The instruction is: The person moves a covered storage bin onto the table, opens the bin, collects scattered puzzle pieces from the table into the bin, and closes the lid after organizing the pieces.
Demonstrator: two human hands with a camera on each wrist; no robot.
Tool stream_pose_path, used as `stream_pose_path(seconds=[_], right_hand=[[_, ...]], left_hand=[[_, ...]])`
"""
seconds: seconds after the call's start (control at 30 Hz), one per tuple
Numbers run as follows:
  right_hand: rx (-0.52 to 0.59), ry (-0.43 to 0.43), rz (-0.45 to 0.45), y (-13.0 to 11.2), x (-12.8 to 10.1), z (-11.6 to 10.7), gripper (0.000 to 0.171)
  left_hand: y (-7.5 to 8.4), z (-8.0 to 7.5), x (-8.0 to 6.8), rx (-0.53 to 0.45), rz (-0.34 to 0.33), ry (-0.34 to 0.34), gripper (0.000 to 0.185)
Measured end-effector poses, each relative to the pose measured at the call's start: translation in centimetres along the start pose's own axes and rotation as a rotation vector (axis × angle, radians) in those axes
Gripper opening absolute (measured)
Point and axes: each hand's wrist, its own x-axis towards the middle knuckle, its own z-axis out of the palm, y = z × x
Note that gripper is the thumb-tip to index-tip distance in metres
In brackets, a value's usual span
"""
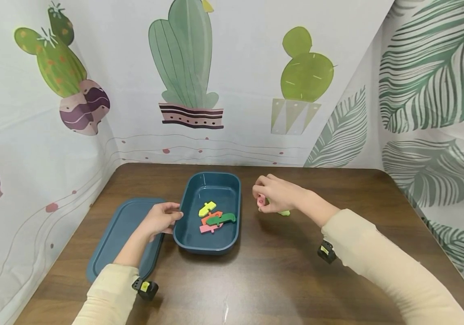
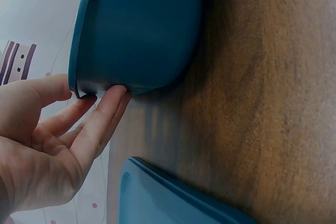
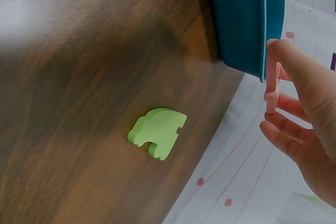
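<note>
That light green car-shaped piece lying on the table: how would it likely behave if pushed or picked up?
The light green piece lies flat on the wooden table, so it would probably slide, not roll. It looks thick and foam-like, likely light and slightly squashy. Its blunt edges suggest it is not fragile.

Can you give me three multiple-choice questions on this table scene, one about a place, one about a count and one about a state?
1. Where does the light green piece lie?
A. in the tray
B. on the table
C. on the lid

2. How many foam pieces lie in the tray?
A. one
B. four
C. seven

3. What is the right hand doing?
A. pinching a pink piece
B. lying flat on the table
C. gripping the lid

Answers:
1. B, it rests on the bare wood table beside the tray.
2. B, yellow, orange, green and pink pieces show inside.
3. A, its fingertips pinch the pink piece, while the left hand touches the tray's rim by the lid.
</note>
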Motion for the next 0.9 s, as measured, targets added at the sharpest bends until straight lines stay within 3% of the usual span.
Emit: stream_pose_path(seconds=[0.57, 0.9], right_hand=[[0.043, -0.009, 0.004, -0.9, 2.9, -0.5, 0.016], [0.053, -0.066, 0.031, -1.2, 4.4, -0.6, 0.018]], left_hand=[[0.1, -0.1, 0.0, -0.009, -0.002, -0.012, 0.047], [0.2, -0.1, 0.0, 0.0, -0.005, -0.009, 0.046]])
